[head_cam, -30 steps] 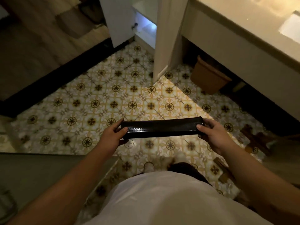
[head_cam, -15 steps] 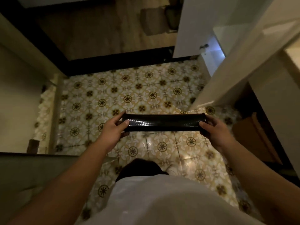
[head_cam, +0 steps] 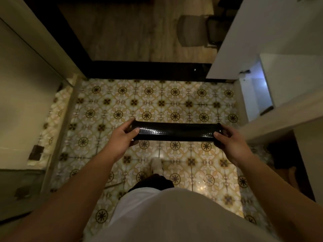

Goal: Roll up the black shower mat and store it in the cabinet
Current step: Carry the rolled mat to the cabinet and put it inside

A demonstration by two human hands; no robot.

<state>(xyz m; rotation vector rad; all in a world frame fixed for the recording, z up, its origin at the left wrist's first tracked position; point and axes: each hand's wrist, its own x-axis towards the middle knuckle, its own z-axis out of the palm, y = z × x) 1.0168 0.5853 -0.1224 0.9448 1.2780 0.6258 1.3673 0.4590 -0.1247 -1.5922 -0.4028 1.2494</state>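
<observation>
The black shower mat [head_cam: 175, 132] is rolled into a tight, glossy tube and held level at waist height over the patterned tile floor. My left hand [head_cam: 122, 137] grips its left end, thumb on top. My right hand [head_cam: 229, 142] grips its right end the same way. The white cabinet [head_cam: 288, 81] stands at the right, its door [head_cam: 244, 37] swung open, with a lit shelf space [head_cam: 257, 89] showing inside. The mat is well to the left of that opening.
A black threshold strip [head_cam: 148, 70] separates the tiles from a wooden floor [head_cam: 131, 32] beyond. A pale wall or shower screen [head_cam: 26, 84] runs along the left. The vanity front [head_cam: 307, 154] sits at the right. My foot [head_cam: 157, 165] is on the tiles below the mat.
My view has swung left, so the vanity and basket slid out at the right and the cabinet moved to the right edge. Both hands keep the same hold on the rolled mat.
</observation>
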